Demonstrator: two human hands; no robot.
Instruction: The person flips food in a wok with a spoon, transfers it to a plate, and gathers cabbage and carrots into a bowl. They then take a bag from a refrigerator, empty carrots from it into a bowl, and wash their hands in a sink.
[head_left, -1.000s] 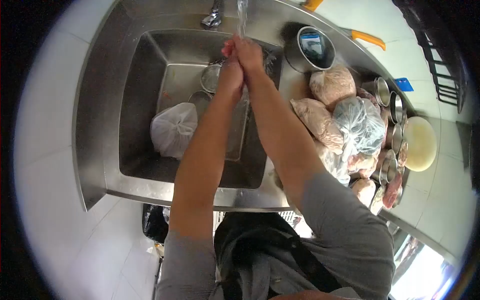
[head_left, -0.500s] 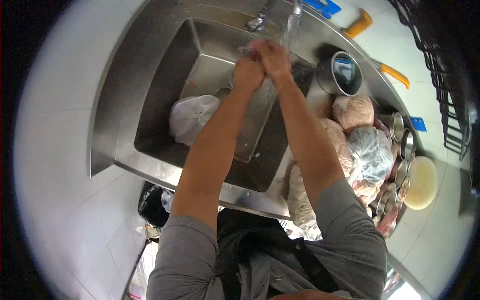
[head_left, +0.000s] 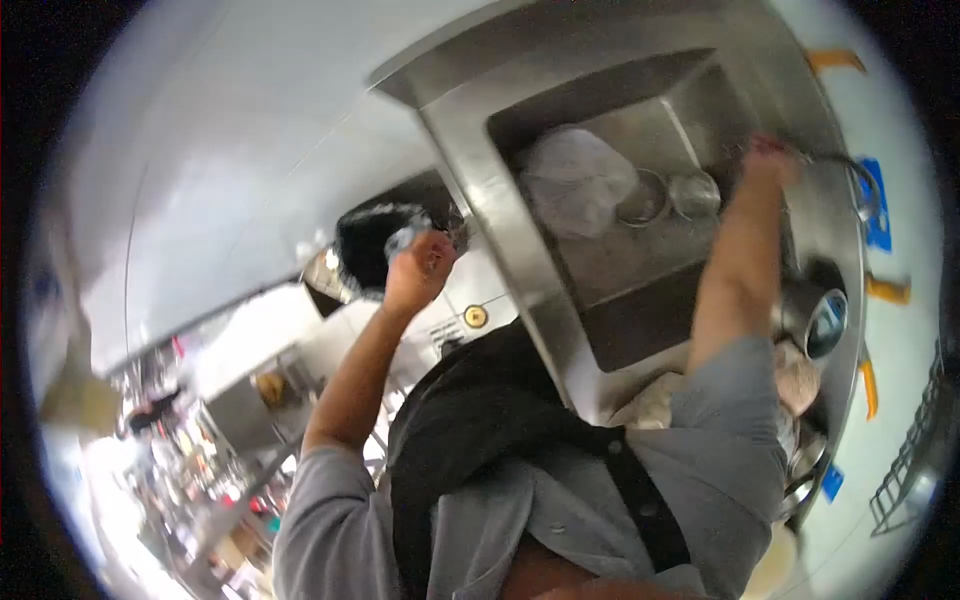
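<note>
My left hand (head_left: 420,270) is closed on a crumpled piece of clear plastic (head_left: 405,238), over the bin with a black liner (head_left: 365,245) beside the sink. My right hand (head_left: 770,165) reaches to the far end of the sink, near the curved tap (head_left: 850,175). It looks closed around something reddish, but motion blur hides what it is. In the steel sink (head_left: 640,270) lie a knotted white plastic bag (head_left: 575,180) and two round metal containers, one a steel bowl (head_left: 643,200), the other a shiny cup (head_left: 694,194).
A steel pot (head_left: 815,315) and bagged food (head_left: 795,380) stand on the counter right of the sink. Orange-handled tools (head_left: 868,390) lie along the back edge. A wire rack (head_left: 905,460) is at far right. Blurred shelves and items fill the lower left.
My hands, together under the running tap before, have parted. The left has swung out of the sink to the bin with clear plastic; the right stays by the tap. My view has turned left.
</note>
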